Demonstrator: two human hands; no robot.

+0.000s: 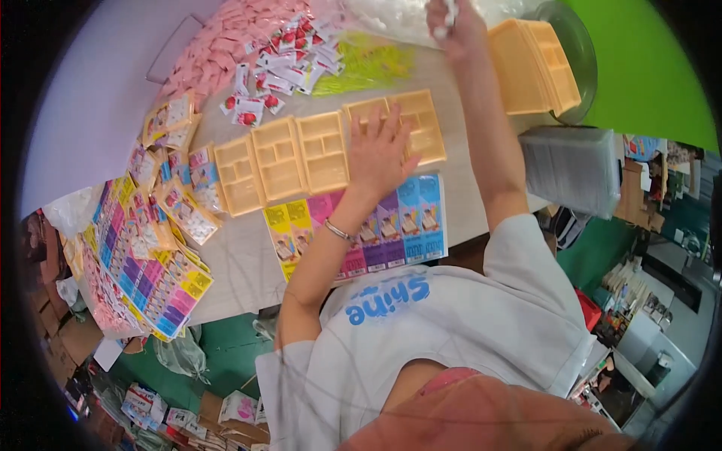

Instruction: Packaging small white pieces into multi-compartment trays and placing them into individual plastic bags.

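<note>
A row of pale yellow compartment trays stretches across the middle of the table. My left hand lies with spread fingers over the trays on the right side of the row. At the far edge, my right hand is closed on small white pieces, too blurred to name more exactly. It is beside a clear plastic bag of white material. Under my left forearm is a colourful printed sheet, in yellow, pink, purple and blue.
Pink strips, strawberry-printed sachets and yellow-green sticks lie at the back. Filled packs and more printed sheets crowd the left. Stacked trays and clear plastic lids stand at the right.
</note>
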